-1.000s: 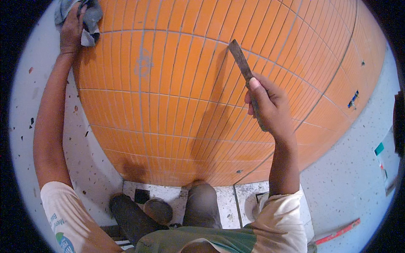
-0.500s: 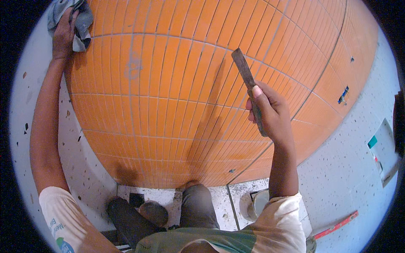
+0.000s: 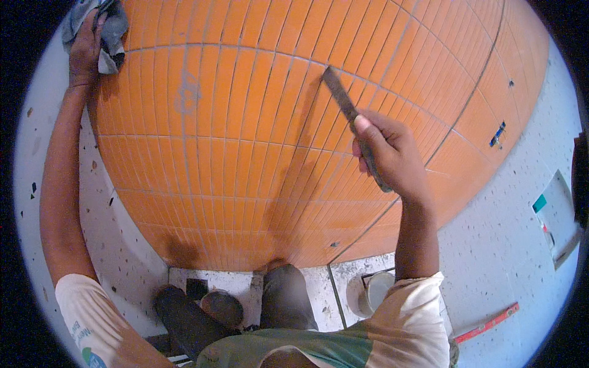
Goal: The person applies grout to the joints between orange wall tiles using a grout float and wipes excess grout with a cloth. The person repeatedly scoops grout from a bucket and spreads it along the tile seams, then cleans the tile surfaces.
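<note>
An orange wall of narrow vertical tiles (image 3: 245, 165) with pale grout lines fills most of the view, with faint grey smudges left of its middle. My left hand (image 3: 84, 55) grips a crumpled grey-blue cloth (image 3: 111, 37) at the wall's upper left edge. My right hand (image 3: 386, 150) is closed round a dark, narrow flat blade tool (image 3: 340, 92), held diagonally; its tip is at or just over a horizontal grout line in the upper middle. The tool's shadow falls down the tiles.
Speckled pale walls (image 3: 485, 245) flank the tiles, the right one with a recessed panel (image 3: 558, 202). Blue fittings (image 3: 497, 135) project from the tiles. Below, beside my legs, are a dark round container (image 3: 221, 306), a pale bucket (image 3: 377, 291) and a red bar (image 3: 488, 322).
The view has shifted slightly. The blade tip dipped below the grout line half a second ago and is back up on it, a little further left. My left hand still grips the cloth.
</note>
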### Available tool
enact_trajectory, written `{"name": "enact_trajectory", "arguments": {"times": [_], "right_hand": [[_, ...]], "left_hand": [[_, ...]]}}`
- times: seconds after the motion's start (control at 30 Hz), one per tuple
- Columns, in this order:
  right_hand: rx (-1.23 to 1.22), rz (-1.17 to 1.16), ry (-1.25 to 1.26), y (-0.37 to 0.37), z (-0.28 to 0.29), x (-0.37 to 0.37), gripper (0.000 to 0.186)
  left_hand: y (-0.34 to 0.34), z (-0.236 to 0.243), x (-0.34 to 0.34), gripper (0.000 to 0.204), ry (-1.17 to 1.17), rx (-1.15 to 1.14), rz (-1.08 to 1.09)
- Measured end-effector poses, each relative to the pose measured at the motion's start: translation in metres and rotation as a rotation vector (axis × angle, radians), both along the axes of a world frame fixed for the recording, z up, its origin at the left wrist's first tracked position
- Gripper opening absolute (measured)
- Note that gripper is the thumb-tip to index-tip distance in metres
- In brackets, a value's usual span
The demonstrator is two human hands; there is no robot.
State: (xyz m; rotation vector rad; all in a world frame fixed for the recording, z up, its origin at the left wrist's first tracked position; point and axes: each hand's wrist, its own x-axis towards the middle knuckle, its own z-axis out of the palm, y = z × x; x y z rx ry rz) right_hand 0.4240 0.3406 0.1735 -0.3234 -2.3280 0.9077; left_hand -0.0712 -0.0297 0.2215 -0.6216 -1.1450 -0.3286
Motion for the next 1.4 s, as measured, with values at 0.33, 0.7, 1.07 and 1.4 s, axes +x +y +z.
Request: {"name": "enact_trajectory", "arguments": {"times": [0.33, 0.7, 1.07, 1.4], "right_hand": [[-0.109, -0.048, 0.125, 0.008, -0.013, 0.022, 0.037], [-0.089, -0.044, 0.187, 0.008, -0.008, 0.008, 0.037], [-0.03, -0.008, -0.18, 0.017, -0.018, 0.034, 0.039], [-0.083, -0.073, 0.21, 0.023, -0.012, 0.022, 0.038]], "left_hand": [[-0.002, -0.004, -0.002, 0.055, -0.01, -0.04, 0.174], [0.0, -0.005, -0.002, 0.052, -0.018, 0.002, 0.165], [-0.004, -0.004, -0.002, 0.054, -0.007, -0.015, 0.192], [-0.013, -0.003, -0.005, 0.055, 0.065, -0.087, 0.335]]}}
